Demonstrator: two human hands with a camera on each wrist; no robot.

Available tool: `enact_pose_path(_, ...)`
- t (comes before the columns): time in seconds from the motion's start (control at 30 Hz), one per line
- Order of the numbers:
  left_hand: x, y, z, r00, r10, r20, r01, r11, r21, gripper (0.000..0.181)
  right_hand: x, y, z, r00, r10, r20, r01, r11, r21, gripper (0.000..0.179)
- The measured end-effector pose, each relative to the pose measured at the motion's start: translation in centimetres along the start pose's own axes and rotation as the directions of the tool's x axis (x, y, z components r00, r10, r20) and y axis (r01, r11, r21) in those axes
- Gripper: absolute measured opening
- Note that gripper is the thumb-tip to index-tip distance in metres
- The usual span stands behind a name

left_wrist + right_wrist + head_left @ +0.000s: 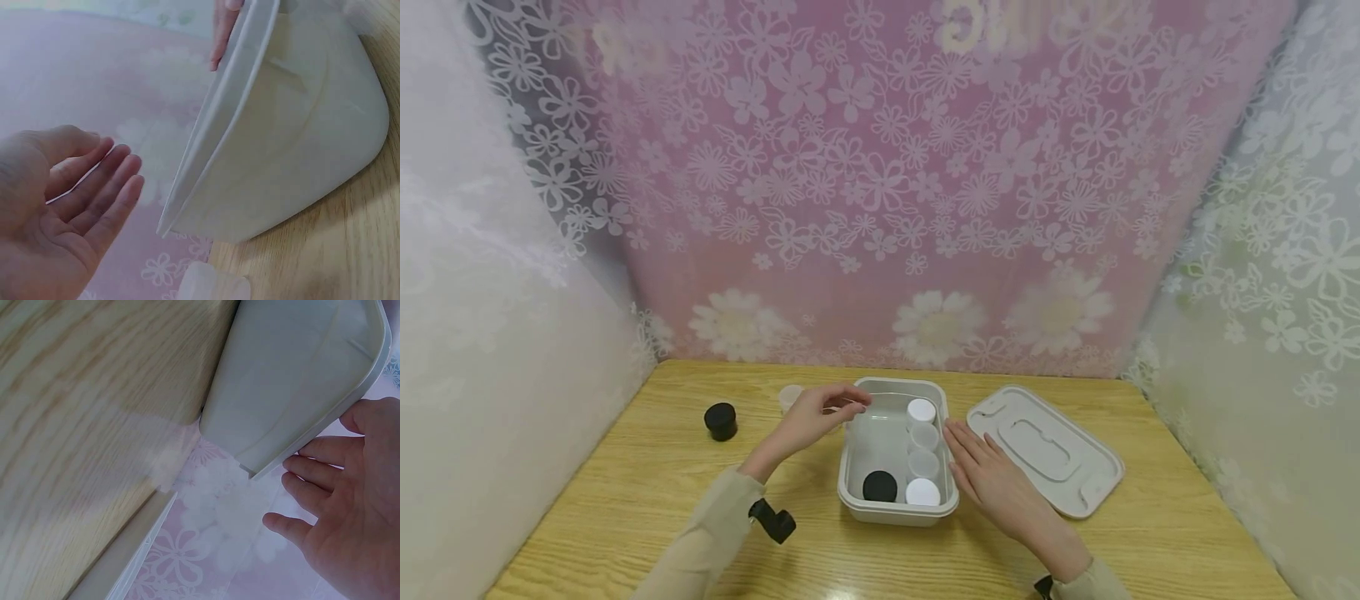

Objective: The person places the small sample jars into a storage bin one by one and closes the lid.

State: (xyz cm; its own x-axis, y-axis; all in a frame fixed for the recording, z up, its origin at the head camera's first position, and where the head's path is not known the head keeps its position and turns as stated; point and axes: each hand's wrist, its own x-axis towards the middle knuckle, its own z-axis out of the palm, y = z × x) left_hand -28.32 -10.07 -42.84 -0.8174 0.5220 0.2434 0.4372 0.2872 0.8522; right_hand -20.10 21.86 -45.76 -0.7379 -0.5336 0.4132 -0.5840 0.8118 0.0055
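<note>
A pale grey plastic bin [898, 518] stands on the table. Along its right side runs a row of small round jars: a white-topped jar [921, 411] at the back, two translucent ones [923, 463] in the middle, another white-topped jar [922, 492] in front. Beside that front one sits a black-topped jar [880, 486]. Over the bin's left rim reaches my left hand [811, 421], its fingers loosely bent with nothing between them; the left wrist view shows the palm [56, 250] bare. My right hand [996, 492] rests its extended fingers against the right rim.
The bin's pale lid [1045, 450] lies on the table to the right. A black jar [721, 421] stands at the left, and a translucent jar [790, 397] is partly behind my left hand. Flower-patterned curtains [880, 208] enclose the table at the back and sides.
</note>
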Motion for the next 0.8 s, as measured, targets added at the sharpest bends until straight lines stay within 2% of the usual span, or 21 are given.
enact_pose_path(0.1, -0.5, -0.4, -0.6, 0.997, -0.017, -0.073, 0.012, 0.998, -0.067, 0.033, 0.0, 0.0, 0.0, 1.0, 0.003, 0.003, -0.003, 1.0, 0.002, 0.051)
enact_pose_path(0.27, -1.2, -1.1, -1.6, 0.985, -0.038, -0.165, 0.021, 0.994, -0.109, 0.034, 0.0, 0.0, 0.0, 1.0, 0.008, 0.007, -0.008, 1.0, 0.003, 0.051)
enact_pose_path(0.53, -3.0, -2.3, -3.6, 0.951, -0.069, -0.302, 0.016, 0.984, -0.175, 0.037, 0.0, -0.1, 0.0, 1.0, 0.003, 0.002, -0.003, 1.0, -0.001, 0.051)
enact_pose_path(0.6, -3.6, -2.6, -4.3, 0.936, -0.071, -0.344, 0.012, 0.985, -0.172, 0.039, 0.0, -0.1, 0.0, 1.0, 0.001, 0.0, -0.001, 1.0, -0.002, 0.051)
enact_pose_path(0.67, -4.2, -3.0, -5.1, 0.916, -0.08, -0.394, 0.016, 0.986, -0.163, 0.039, 0.0, -0.1, -0.1, 1.0, -0.001, -0.003, 0.001, 1.0, -0.002, 0.051)
enact_pose_path(0.8, -5.5, -3.6, -6.6, 0.865, -0.081, -0.495, 0.025, 0.993, -0.119, 0.039, 0.0, -0.1, -0.1, 1.0, -0.005, -0.009, 0.005, 1.0, -0.007, 0.051)
